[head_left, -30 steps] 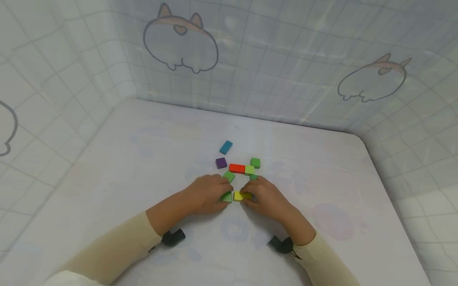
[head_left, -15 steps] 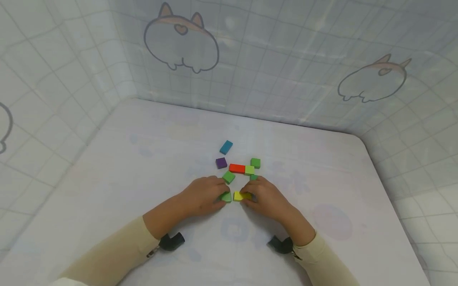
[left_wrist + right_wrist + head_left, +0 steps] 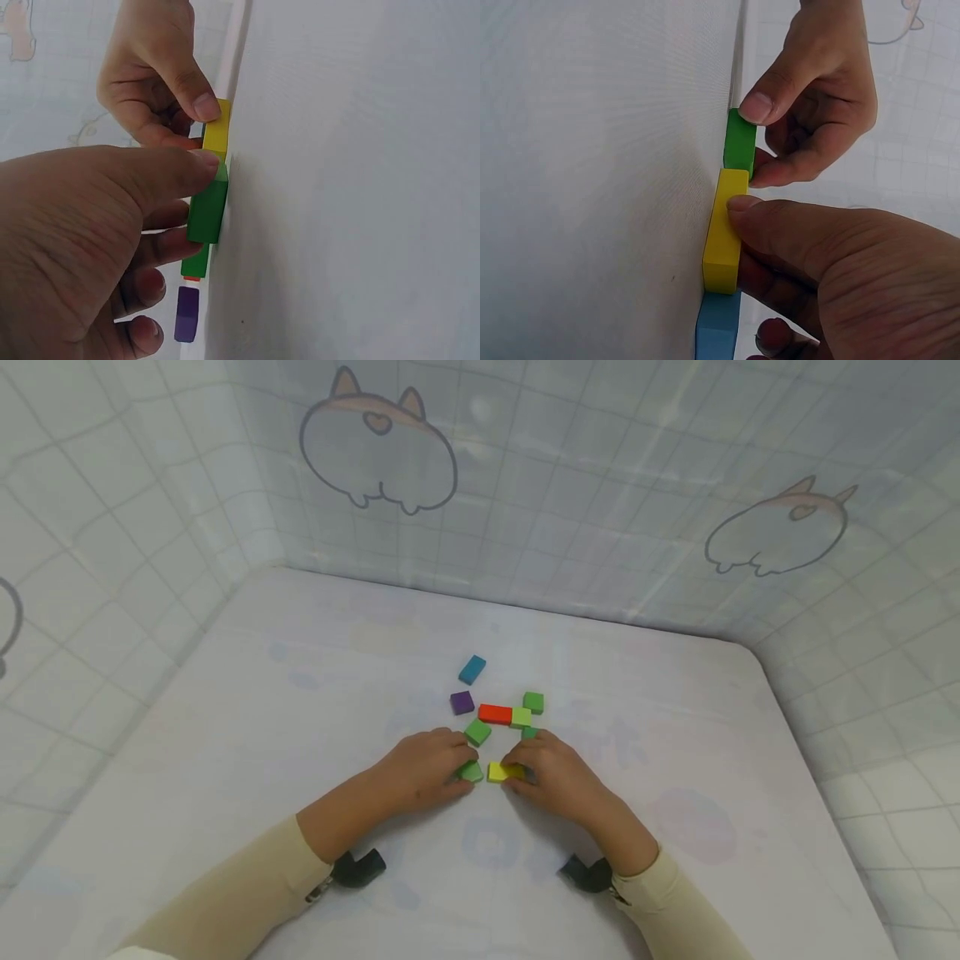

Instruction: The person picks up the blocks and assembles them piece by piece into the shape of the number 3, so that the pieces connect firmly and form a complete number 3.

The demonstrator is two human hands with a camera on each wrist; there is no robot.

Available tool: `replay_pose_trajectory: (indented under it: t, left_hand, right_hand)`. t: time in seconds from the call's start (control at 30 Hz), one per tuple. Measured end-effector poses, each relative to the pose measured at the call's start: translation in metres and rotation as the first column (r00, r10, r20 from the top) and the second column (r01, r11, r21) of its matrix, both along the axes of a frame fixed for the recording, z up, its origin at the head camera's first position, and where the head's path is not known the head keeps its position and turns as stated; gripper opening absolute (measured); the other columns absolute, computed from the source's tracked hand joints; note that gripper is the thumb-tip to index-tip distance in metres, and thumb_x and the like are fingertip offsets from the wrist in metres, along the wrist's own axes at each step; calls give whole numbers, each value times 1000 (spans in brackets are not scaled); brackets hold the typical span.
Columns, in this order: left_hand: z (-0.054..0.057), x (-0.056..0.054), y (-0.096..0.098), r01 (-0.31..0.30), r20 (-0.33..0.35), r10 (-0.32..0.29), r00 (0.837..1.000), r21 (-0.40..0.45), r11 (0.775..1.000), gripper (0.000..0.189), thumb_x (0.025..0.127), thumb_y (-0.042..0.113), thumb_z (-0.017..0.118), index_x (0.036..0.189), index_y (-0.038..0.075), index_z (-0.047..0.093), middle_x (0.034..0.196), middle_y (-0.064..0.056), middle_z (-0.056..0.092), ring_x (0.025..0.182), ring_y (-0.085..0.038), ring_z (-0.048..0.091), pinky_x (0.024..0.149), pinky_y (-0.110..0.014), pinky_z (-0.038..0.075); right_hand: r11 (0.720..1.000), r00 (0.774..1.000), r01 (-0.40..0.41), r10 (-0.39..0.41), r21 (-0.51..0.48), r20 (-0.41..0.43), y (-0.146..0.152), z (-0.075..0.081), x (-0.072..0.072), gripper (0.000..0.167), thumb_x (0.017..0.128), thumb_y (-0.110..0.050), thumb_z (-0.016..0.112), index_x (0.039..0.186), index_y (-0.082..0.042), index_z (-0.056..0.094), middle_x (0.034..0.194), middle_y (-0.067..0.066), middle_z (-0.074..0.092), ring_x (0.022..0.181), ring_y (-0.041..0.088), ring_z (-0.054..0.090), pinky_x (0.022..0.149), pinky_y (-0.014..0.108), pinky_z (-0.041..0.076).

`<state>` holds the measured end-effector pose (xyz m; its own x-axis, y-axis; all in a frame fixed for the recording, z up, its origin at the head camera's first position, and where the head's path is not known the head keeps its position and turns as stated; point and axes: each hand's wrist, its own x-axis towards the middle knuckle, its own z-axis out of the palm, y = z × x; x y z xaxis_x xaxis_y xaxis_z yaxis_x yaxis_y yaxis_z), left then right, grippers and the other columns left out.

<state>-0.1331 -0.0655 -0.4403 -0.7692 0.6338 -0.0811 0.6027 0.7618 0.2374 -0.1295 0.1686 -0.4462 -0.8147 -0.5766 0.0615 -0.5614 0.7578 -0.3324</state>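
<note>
My left hand (image 3: 420,774) pinches a green block (image 3: 206,210) between thumb and fingers, low at the tabletop. To its right, my right hand (image 3: 558,779) pinches a yellow oblong block (image 3: 726,232), thumb on its near side. In the head view a small gap separates the green block from the yellow one. Just beyond the left fingertips lies another green block (image 3: 477,732), set at an angle. A darker green block (image 3: 528,733) peeks out behind the right hand, partly covered by it. In the right wrist view a blue block (image 3: 718,326) lies past the yellow block's end.
Farther back, a red oblong block (image 3: 496,714) adjoins a light green block (image 3: 521,717). Around them lie a green block (image 3: 533,702), a purple block (image 3: 462,702) and a teal oblong block (image 3: 472,669). The pale table (image 3: 360,643) meets a curtain-like backdrop (image 3: 555,510) at its back and sides.
My left hand has shifted slightly left with its green block, which now sits turned a little and farther from the yellow block. The right hand still holds the yellow block in nearly the same place.
</note>
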Motion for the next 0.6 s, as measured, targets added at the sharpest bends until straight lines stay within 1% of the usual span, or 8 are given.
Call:
replay_pose_trajectory:
  t: [0.17,0.43,0.6]
  left_hand:
    - [-1,-1,2,-16,-2,16,1000,6,1000,42,87,40,76,120,16,69,117,3,68,112,-16,60,94,-34,52]
    - [-2,-3,5,-37,-7,37,999,41,998,43,84,42,78,116,13,71,112,3,69,106,-16,61,92,-32,53]
    - [-3,-3,5,-36,-12,36,999,45,998,43,85,42,78,116,13,70,111,3,69,104,-15,61,91,-32,53]
  right_hand:
    - [1000,1000,-6,5,-6,-2,1,0,-1,24,82,-23,83,105,-19,78,102,-10,73,95,9,55,82,24,52]
    - [1000,1000,-12,12,-8,-8,2,0,-1,24,81,-23,83,105,-18,78,101,-10,73,94,8,54,81,24,51]
    - [1000,1000,-9,9,0,-5,1,0,-1,24,82,-23,83,105,-18,78,101,-9,73,95,9,54,81,24,51]
